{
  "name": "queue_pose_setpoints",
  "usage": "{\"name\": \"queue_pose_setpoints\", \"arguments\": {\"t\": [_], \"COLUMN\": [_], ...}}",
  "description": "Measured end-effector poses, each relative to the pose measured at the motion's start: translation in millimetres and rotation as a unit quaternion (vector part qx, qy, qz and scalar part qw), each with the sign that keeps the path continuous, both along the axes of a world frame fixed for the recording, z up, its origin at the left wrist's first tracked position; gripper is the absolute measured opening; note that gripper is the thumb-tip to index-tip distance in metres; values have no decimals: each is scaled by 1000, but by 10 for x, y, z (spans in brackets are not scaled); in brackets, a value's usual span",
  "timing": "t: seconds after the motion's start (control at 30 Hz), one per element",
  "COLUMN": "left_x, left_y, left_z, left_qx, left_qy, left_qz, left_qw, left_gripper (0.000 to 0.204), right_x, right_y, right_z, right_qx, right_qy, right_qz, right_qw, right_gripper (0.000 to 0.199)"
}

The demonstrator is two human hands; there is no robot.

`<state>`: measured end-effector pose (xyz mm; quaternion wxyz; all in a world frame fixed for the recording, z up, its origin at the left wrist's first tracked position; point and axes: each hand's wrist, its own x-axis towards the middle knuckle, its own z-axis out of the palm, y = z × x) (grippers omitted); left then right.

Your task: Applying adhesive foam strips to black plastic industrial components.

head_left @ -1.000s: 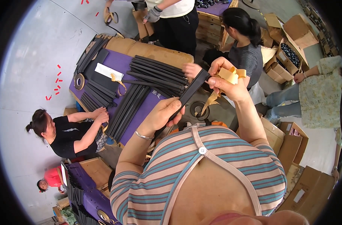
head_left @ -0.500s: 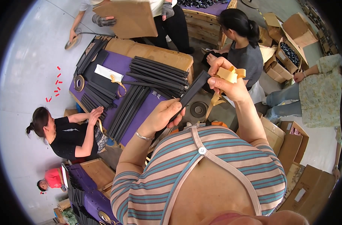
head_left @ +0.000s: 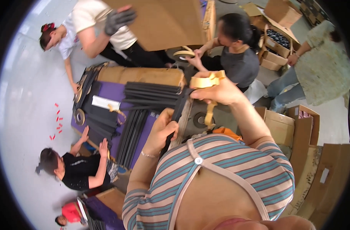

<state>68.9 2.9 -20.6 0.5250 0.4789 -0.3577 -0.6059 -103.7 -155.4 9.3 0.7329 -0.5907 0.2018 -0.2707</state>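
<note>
My left hand (head_left: 164, 130) is closed around a long black strip (head_left: 179, 107), which slants up and away from my body. At the strip's upper end, my right hand (head_left: 221, 93) pinches a crumpled ribbon of yellow tape (head_left: 205, 82). Loops of that ribbon stick up over the fingers, and a loose tail hangs beneath the hand. Whether the right fingertips also grip the strip's end is hard to make out. Left of my hands, a bundle of similar black strips (head_left: 131, 136) lies on a purple-topped table (head_left: 108, 89), with a stack of black strips (head_left: 152, 94) beyond it.
A tape roll (head_left: 80, 117) and a white piece (head_left: 106, 102) lie on the table. Another roll (head_left: 200, 120) is on the floor. Co-workers stand left, right and ahead; one carries a large cardboard sheet (head_left: 167, 23). Cardboard boxes (head_left: 279, 125) stand at the right.
My hands and the black strip have shifted left in view. The cardboard sheet looms larger overhead. The seated person in grey now holds a tape roll, and the co-worker in black has parted their hands.
</note>
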Motion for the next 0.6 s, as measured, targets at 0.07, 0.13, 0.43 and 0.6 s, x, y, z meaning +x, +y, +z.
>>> {"name": "queue_pose_setpoints", "arguments": {"t": [0.07, 0.13, 0.43, 0.6], "left_x": [49, 108, 242, 253], "left_y": [-5, -15, -21, 0], "left_z": [11, 32, 63, 105], "left_qx": [-18, -28, -44, -43], "left_qy": [-64, -17, 138, 169], "left_qz": [9, -41, -105, -135], "left_qw": [998, 999, 984, 975], "left_gripper": [34, 35, 36, 42], "right_x": [-32, -67, -33, -1], "right_y": [35, 64, 12, 16], "right_z": [58, 118, 99, 57], "right_qx": [-6, -63, -42, -8], "right_qy": [16, 52, -6, -36], "right_qz": [-2, 1, 16, 27], "right_qw": [1000, 997, 999, 999], "right_gripper": [17, 19, 19, 19]}}
